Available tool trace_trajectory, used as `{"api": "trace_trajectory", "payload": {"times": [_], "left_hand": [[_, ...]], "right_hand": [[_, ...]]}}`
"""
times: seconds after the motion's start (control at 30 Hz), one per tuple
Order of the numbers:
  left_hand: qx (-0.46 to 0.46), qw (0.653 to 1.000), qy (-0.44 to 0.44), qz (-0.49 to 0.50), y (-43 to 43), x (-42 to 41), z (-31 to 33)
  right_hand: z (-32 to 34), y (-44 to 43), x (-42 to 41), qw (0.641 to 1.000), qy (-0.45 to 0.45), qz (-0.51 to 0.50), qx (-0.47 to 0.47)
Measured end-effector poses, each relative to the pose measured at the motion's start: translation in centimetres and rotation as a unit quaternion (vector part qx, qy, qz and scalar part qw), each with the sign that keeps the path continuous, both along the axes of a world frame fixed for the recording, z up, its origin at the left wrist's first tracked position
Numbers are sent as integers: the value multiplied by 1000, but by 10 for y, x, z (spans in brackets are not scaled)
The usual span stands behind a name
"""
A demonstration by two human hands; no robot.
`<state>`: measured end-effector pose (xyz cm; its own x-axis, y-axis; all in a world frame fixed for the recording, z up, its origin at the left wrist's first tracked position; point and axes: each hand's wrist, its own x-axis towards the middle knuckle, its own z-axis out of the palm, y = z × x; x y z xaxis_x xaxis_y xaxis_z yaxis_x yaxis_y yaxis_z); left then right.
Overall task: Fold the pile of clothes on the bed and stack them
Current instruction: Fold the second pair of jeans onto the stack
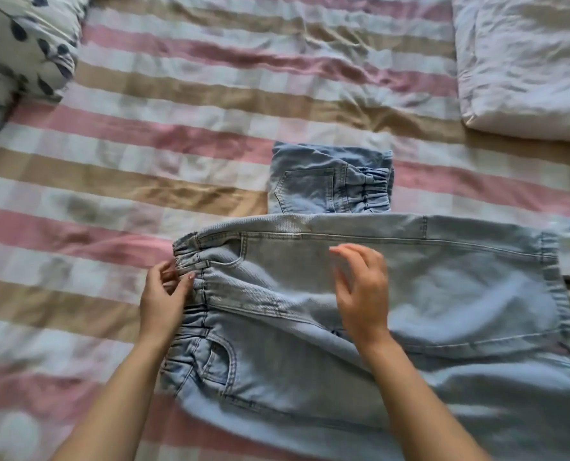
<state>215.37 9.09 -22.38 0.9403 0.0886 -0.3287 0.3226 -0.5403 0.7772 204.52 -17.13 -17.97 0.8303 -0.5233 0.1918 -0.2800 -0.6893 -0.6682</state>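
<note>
1. Both forearms come in from the bottom edge. L hand (164, 296) sits at the elastic waistband of the light-blue jeans (443, 294), fingers curled, thumb & fingertips pinching the band by a belt loop.
2. R hand (363, 291) is slack, fingers loosely spread & a bit bent, holding nothing. It's over the jeans' upper part; can't tell if it touches the cloth.
3. Jeans lie spread across the bed, waistband to the left, legs running right, front pocket up near the L wrist.
4. Just beyond, meeting the jeans' far edge: folded denim (330, 181), a small rectangle w/ back pocket & gathered waist up.
5. Under it all, the bed sheet (177, 128): pink, tan & white stripes, wrinkled.
6. Far left, a leaf-print pillow (21, 44); far right, a white pillow (526, 61).
</note>
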Motion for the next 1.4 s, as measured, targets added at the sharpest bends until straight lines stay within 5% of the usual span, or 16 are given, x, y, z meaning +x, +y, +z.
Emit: {"api": "trace_trajectory", "payload": {"times": [0.17,0.23,0.33,0.5,0.63,0.93,1.07,1.4], "left_hand": [[59,995,18,74,32,-109,4],[-20,984,56,170,31,-138,3],[-176,927,118,310,15,-162,3],[-239,877,114,400,-5,-153,-1],[-222,880,111,404,2,-142,-9],[-167,889,67,422,77,-167,11],[-171,895,56,408,110,-175,14],[-204,914,49,347,121,-178,0]], "right_hand": [[-10,20,-160,976,66,-200,57],[-18,27,-206,940,100,-315,81],[-23,35,-237,857,116,-472,170],[-26,35,-242,668,116,-644,354],[-34,27,-248,595,43,-659,459],[-29,97,-287,552,38,-602,576],[-34,127,-297,561,53,-584,585],[-25,15,-333,624,6,-675,393]]}}
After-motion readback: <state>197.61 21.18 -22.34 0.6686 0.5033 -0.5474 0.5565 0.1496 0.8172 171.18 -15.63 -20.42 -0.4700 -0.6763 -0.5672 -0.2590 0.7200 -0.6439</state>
